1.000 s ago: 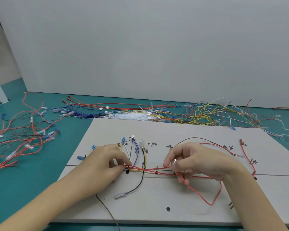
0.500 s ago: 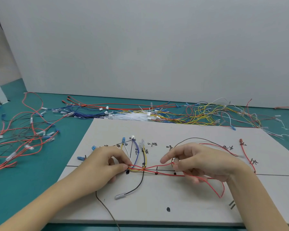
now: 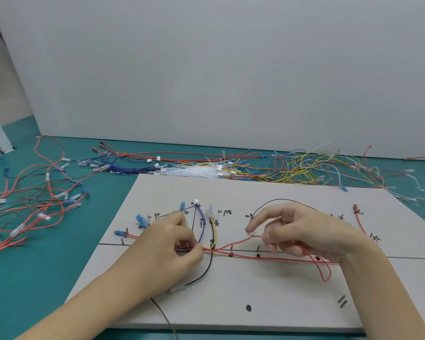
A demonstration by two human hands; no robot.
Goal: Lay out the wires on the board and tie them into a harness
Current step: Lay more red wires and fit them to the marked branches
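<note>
Board: pale board (image 3: 268,290) flat on the teal desk (image 3: 47,278), marked with a drawn line, dots and handwritten labels.
Wire in hand: red wire (image 3: 233,245) stretched between the two hands, long axis left to right along the drawn line, dipping into a slack loop below the right wrist.
Left hand: left hand (image 3: 167,246) clenched on the gathered bundle, thumb and fingertips pinching the wires at the junction where blue wire (image 3: 201,227), yellow wire (image 3: 215,231) and black wire (image 3: 206,268) fan out.
Right hand: right hand (image 3: 302,231) gripping the red wire's white connector end between thumb and curled fingers, index finger extended toward the left.
Key relation: junction just right of the left fingertips, so left hand nearer; right hand apart to the right, holding the free end taut toward it.
Stock: loose wires (image 3: 231,168) heaped beyond the board's far edge and on the desk to the left.
Change from the earlier frames: right hand raised and drawn rightward, the red loop shrunk and shifted under the wrist; left hand's pinch unmoved.
Likely step: routing the red wire along the line, tying not yet begun.
</note>
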